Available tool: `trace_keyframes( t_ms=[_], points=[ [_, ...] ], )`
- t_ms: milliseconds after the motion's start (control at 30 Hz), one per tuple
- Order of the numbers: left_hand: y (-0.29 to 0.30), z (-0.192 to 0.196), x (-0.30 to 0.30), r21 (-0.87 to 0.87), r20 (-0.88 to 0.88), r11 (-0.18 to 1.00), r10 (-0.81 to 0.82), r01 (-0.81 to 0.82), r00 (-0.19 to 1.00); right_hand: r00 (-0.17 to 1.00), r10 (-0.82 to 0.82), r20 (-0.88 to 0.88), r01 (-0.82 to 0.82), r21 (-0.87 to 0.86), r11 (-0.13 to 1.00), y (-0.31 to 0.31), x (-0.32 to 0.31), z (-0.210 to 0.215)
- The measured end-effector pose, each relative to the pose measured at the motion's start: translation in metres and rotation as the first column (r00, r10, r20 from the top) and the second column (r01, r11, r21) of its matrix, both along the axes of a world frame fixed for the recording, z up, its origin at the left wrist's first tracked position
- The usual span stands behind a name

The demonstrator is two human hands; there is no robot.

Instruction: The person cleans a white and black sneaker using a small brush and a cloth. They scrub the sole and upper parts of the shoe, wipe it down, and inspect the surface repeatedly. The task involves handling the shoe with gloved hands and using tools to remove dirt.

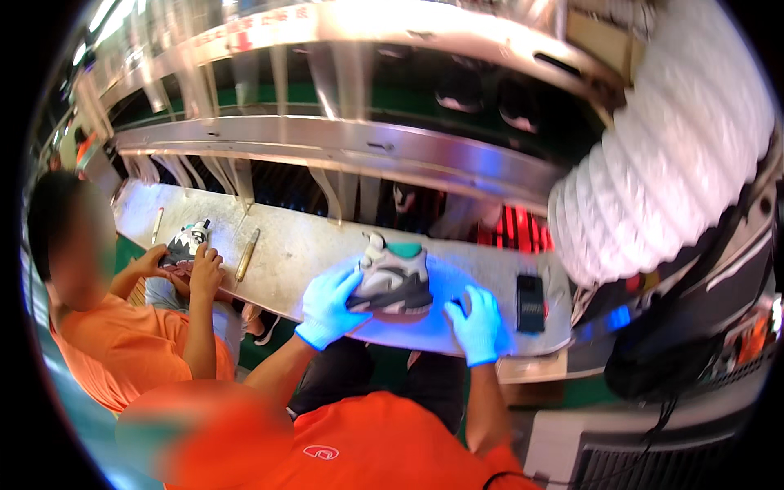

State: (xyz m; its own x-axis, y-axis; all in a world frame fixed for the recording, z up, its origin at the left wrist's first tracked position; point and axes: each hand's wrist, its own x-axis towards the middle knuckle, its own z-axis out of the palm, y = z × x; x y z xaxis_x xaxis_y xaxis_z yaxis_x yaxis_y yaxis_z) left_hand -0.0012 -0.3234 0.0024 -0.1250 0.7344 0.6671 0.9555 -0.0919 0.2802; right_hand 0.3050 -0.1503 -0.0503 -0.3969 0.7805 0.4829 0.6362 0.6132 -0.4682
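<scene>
A grey, black and white sneaker (394,282) with a teal patch at its collar stands upright on the metal bench in front of me. My left hand (331,306), in a pale glove, is closed on the left end of the sneaker. Just right of the shoe, and apart from it, is my gloved right hand (476,322). Its thumb and finger are bent around a small dark thing (456,304), too small to name. Blue light falls on the bench around the shoe and right hand.
The narrow metal bench (286,273) carries a black phone-like device (530,303) at right and a brush-like stick (247,255) at left. Leftward, a co-worker (139,343) in orange holds another sneaker (188,245). A white ribbed duct (661,155) hangs at right; clear strips (327,192) hang behind.
</scene>
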Motion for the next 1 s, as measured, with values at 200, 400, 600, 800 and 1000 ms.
trace_keyframes(
  t_ms=[200, 400, 600, 800, 1000],
  points=[
    [-0.052, -0.013, -0.02, 0.095, -0.021, 0.993, -0.069, 0.071, 0.997, 0.578, -0.033, -0.815, -0.758, -0.551, 0.348, -0.057, -0.083, 0.005],
    [-0.062, 0.009, -0.026, 0.029, -0.022, 0.999, -0.028, 0.028, 0.999, 0.454, -0.337, -0.825, -0.808, -0.541, 0.234, -0.078, -0.082, 0.004],
    [-0.064, -0.017, -0.038, 0.231, 0.256, 0.961, 0.09, -0.152, 0.962, 0.284, -0.321, -0.904, -0.777, -0.413, 0.475, -0.07, -0.089, 0.114],
    [-0.052, -0.061, -0.044, -0.218, 0.213, 0.965, 0.19, -0.143, 0.958, 0.113, 0.37, -0.922, -0.257, 0.333, 0.907, 0.017, -0.19, 0.3],
    [-0.051, -0.057, -0.045, -0.336, 0.196, 0.928, 0.238, -0.162, 0.951, 0.682, 0.198, -0.704, 0.144, 0.395, 0.907, 0.136, -0.306, 0.48]
  ],
)
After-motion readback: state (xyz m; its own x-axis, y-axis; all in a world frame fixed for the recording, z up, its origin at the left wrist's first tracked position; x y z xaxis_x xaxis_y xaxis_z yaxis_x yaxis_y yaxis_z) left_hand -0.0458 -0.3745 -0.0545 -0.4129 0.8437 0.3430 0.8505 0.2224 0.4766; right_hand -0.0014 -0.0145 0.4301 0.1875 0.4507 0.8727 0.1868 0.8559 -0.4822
